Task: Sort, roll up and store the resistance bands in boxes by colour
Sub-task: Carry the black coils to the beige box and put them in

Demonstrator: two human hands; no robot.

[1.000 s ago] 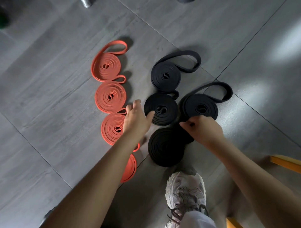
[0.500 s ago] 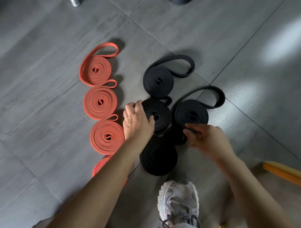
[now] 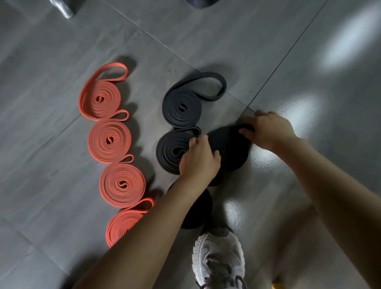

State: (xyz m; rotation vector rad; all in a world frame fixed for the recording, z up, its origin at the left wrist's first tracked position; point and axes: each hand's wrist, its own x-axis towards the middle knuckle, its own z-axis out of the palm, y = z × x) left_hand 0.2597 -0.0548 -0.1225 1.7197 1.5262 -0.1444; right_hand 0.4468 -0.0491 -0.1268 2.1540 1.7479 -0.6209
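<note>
Several rolled orange bands lie in a column on the grey floor: the top one (image 3: 101, 101), a second (image 3: 109, 141), a third (image 3: 122, 184), and a lowest one (image 3: 123, 223) partly under my left forearm. To their right lie rolled black bands: the far one (image 3: 182, 108) with a loose loop, a middle one (image 3: 171, 151), a right one (image 3: 231, 148) and a near one (image 3: 198, 208). My left hand (image 3: 199, 159) presses on the middle black roll. My right hand (image 3: 268, 129) grips the far edge of the right black roll.
My white sneaker (image 3: 219, 257) stands just below the near black roll. A metal object (image 3: 61, 8) and a dark object (image 3: 201, 2) sit at the top edge. An orange-yellow edge (image 3: 277, 286) shows at the bottom right. Grey floor tiles surround the bands.
My right hand moved up to the far edge of the right black roll, whose loose loop no longer shows. My left hand shifted further onto the middle black roll.
</note>
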